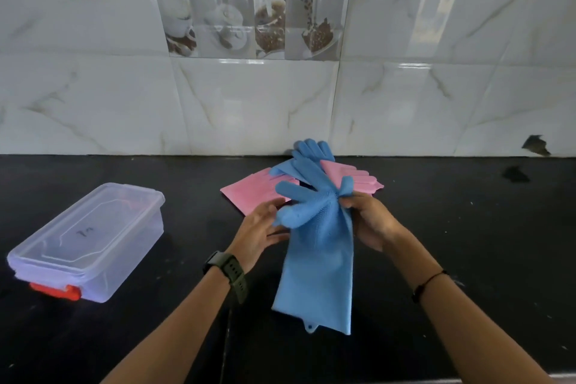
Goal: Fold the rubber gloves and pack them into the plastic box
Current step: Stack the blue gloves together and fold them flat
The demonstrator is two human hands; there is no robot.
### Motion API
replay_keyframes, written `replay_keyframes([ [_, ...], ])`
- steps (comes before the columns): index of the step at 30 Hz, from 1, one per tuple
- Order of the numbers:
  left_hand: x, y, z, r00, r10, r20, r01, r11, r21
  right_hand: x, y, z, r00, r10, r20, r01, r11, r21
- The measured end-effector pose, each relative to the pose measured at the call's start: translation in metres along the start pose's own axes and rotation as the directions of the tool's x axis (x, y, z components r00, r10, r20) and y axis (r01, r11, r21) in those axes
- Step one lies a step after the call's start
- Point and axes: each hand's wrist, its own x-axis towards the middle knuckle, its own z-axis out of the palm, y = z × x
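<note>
Centrally, the held blue rubber glove (318,246) hung between both hands, its long axis running roughly 12 to 6 o'clock: finger end up near the hands, cuff end low toward the near counter edge, a small hang tab at the hem. Right hand (371,221) pinched the glove at the thumb crotch, fingers closed on the rubber. Left hand (261,227), wearing a dark wristwatch (226,271), sat loosely open under the glove's fingers, touching them, not clearly gripping. Both hands were about equally near the glove; the right held the firmer purchase. At 12 o'clock from the hands, near the tiled wall, lay a second blue glove (307,154) over two pink gloves, one (252,192) at 11 o'clock and one (358,179) at 1 o'clock, all unfolded as far as could be seen. The clear plastic box (84,243) stood at 9 o'clock, well apart from the hands, lid on, red latch (56,290) at its near end. Black counter (483,243) lay bare at 3 o'clock and below the cuff. Judgement: folding would turn on bringing cuff up toward fingers along that long axis; the left hand sat nearer the box, and the lid would need to come off first.
</note>
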Motion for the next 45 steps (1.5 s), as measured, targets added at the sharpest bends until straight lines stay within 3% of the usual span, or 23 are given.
replay_keyframes([
  [2,0.006,0.001,0.008,0.999,-0.044,0.011,0.045,0.994,-0.097,0.006,0.009,-0.003,0.991,0.03,-0.132,-0.02,0.997,0.076],
  [4,0.013,0.003,0.012,0.992,-0.103,-0.074,0.092,0.986,-0.138,0.014,0.024,-0.007,0.959,0.119,-0.256,-0.111,0.993,0.045],
  [7,0.017,-0.006,0.017,0.925,-0.295,-0.24,0.312,0.95,0.034,0.023,0.05,-0.015,0.884,0.175,-0.433,-0.323,0.899,-0.297],
  [10,0.012,-0.026,0.02,0.844,-0.394,-0.364,0.487,0.847,0.212,0.024,0.064,-0.023,0.842,0.012,-0.54,-0.429,0.623,-0.654],
  [12,0.01,-0.036,0.025,0.852,-0.335,-0.402,0.486,0.792,0.369,0.028,0.066,-0.029,0.846,-0.057,-0.53,-0.411,0.564,-0.717],
  [13,0.009,-0.04,0.028,0.863,-0.301,-0.406,0.48,0.741,0.47,0.03,0.065,-0.031,0.847,-0.063,-0.529,-0.399,0.584,-0.707],
  [15,0.009,-0.049,0.038,0.899,-0.229,-0.374,0.433,0.602,0.671,0.036,0.062,-0.035,0.838,-0.057,-0.543,-0.4,0.611,-0.683],
  [17,0.007,-0.056,0.046,0.93,-0.116,-0.348,0.362,0.45,0.817,0.044,0.061,-0.039,0.847,-0.05,-0.529,-0.418,0.552,-0.722],
  [20,0.007,-0.057,0.053,0.964,0.025,-0.266,0.258,0.17,0.951,0.055,0.054,-0.04,0.867,-0.072,-0.493,-0.464,0.244,-0.852],
  [22,0.013,-0.056,0.056,0.983,0.116,-0.144,0.136,0.075,0.988,0.067,0.05,-0.042,0.879,-0.191,-0.436,-0.426,0.095,-0.9],
  [26,0.025,-0.063,0.064,0.992,0.105,0.066,-0.078,0.107,0.991,0.109,0.035,-0.033,0.904,-0.301,-0.303,-0.251,0.198,-0.947],
  [30,0.035,-0.072,0.062,0.995,0.06,0.08,-0.085,0.101,0.991,0.165,0.022,-0.026,0.918,-0.22,-0.331,-0.257,0.309,-0.916],
  [32,0.04,-0.077,0.055,0.993,0.061,0.097,-0.104,0.114,0.988,0.192,0.021,-0.029,0.922,-0.201,-0.331,-0.261,0.31,-0.914],
  [35,0.048,-0.082,0.047,0.992,0.086,0.089,-0.104,0.19,0.976,0.221,0.016,-0.038,0.934,-0.261,-0.244,-0.204,0.171,-0.964],
  [38,0.052,-0.075,0.047,0.996,0.086,0.021,-0.048,0.322,0.946,0.236,0.013,-0.044,0.915,-0.397,-0.077,-0.114,-0.07,-0.991],
  [39,0.054,-0.069,0.047,0.998,0.066,-0.01,-0.016,0.377,0.926,0.238,0.01,-0.043,0.909,-0.406,-0.089,-0.128,-0.07,-0.989],
  [40,0.056,-0.064,0.046,0.998,0.049,-0.039,0.014,0.427,0.904,0.24,0.008,-0.04,0.906,-0.399,-0.143,-0.157,-0.003,-0.988],
  [43,0.068,-0.04,0.042,0.985,0.001,-0.172,0.142,0.556,0.819,0.234,-0.014,-0.043,0.836,-0.391,-0.386,-0.176,0.474,-0.863],
  [45,0.08,-0.024,0.038,0.959,-0.058,-0.277,0.239,0.69,0.683,0.219,-0.034,-0.047,0.838,-0.293,-0.46,-0.071,0.778,-0.624],
])
